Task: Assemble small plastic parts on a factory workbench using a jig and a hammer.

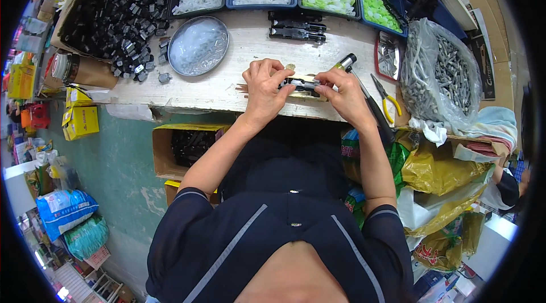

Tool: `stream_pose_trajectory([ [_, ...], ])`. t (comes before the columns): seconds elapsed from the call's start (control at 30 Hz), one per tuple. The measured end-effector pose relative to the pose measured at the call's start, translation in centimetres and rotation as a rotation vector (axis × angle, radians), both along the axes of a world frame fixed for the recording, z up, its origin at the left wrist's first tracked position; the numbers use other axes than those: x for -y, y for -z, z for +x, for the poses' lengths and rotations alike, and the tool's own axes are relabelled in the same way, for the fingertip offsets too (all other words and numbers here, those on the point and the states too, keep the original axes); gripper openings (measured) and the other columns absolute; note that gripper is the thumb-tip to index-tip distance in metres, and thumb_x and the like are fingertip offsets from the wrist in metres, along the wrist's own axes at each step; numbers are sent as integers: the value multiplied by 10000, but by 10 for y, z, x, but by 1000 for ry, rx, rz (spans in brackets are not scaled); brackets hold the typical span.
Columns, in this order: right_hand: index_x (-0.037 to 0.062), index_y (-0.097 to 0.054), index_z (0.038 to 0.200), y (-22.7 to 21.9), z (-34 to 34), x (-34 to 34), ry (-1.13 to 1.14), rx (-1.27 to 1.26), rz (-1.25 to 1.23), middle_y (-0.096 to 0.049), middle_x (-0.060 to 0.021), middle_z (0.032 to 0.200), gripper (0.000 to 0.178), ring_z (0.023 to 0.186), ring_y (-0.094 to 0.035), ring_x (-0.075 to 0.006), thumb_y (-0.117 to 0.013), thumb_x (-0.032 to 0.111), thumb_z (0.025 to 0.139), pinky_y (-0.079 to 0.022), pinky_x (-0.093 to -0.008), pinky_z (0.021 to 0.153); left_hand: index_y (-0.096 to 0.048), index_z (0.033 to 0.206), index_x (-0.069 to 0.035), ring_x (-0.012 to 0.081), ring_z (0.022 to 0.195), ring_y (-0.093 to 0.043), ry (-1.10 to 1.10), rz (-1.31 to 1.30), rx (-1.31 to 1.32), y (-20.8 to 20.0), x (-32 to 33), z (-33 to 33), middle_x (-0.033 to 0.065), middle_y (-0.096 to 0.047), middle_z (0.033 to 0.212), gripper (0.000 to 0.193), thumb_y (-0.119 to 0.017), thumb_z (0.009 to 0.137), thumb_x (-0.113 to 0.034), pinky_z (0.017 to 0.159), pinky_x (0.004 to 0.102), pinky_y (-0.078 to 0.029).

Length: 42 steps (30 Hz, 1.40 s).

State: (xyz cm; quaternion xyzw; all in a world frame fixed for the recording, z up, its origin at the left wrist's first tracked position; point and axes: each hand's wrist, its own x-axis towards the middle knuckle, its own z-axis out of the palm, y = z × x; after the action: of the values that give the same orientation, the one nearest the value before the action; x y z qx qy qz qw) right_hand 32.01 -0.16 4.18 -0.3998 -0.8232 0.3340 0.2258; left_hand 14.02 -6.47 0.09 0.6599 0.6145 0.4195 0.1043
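A small black and silver elongated part (304, 86) lies between my two hands, low over the near edge of the white worktable (199, 91). My left hand (264, 88) grips its left end, fingers bent and the thumb along its near side. My right hand (344, 95) pinches its right end between thumb and fingers. A small yellowish piece (290, 67) shows by my left fingertips; I cannot tell whether it is held. Beyond my hands lie several similar black parts (297, 31) in a stack. A hammer (371, 99) with a black handle rests right of my right hand.
Yellow-handled pliers (389, 100) and a red-rimmed tray (388, 57) lie at the right, beside a clear bag of grey metal parts (441, 75). A round metal dish (222, 57) sits at the left, near heaped black pieces (128, 19). Bins (263, 6) of white and green pieces line the back.
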Motion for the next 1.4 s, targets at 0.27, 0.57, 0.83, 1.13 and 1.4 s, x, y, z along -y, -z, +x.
stream_pose_trajectory([
  [0.27,-9,-628,867,1,-3,-1,-30,58,108,-587,-111,719,158,658,-563,-233,-645,43,719,-433,-322,613,-649,890,-84,200,901,-430,8,16,0,0,0,-1,26,-513,896,283,-725,618,-104,781,350,-276],
  [0.57,-8,-630,856,3,-3,-1,-83,47,211,-584,-97,717,157,658,-556,-233,-649,43,709,-428,-330,616,-649,891,-84,192,882,-429,11,21,-3,2,0,-1,20,-509,883,285,-727,619,-114,773,342,-274],
  [0.83,-5,-633,818,3,-5,0,9,6,15,-598,-120,733,145,698,-559,-285,-653,53,687,-429,-368,647,-647,895,-85,187,873,-427,18,29,1,1,0,-1,19,-507,875,287,-725,620,-120,767,338,-271],
  [1.13,11,-635,830,3,-3,-1,-51,78,112,-587,-106,734,141,705,-555,-270,-649,47,695,-403,-351,668,-654,795,-119,178,854,-446,10,69,-35,5,0,-2,-17,-538,840,183,-717,624,-130,756,325,-279],
  [1.4,63,-613,899,10,5,1,-141,111,308,-576,-56,822,205,796,-533,-226,-609,11,700,-360,-329,700,-651,732,-135,177,856,-442,41,106,-109,5,1,-1,-16,-521,839,77,-687,666,-119,773,353,-268],
])
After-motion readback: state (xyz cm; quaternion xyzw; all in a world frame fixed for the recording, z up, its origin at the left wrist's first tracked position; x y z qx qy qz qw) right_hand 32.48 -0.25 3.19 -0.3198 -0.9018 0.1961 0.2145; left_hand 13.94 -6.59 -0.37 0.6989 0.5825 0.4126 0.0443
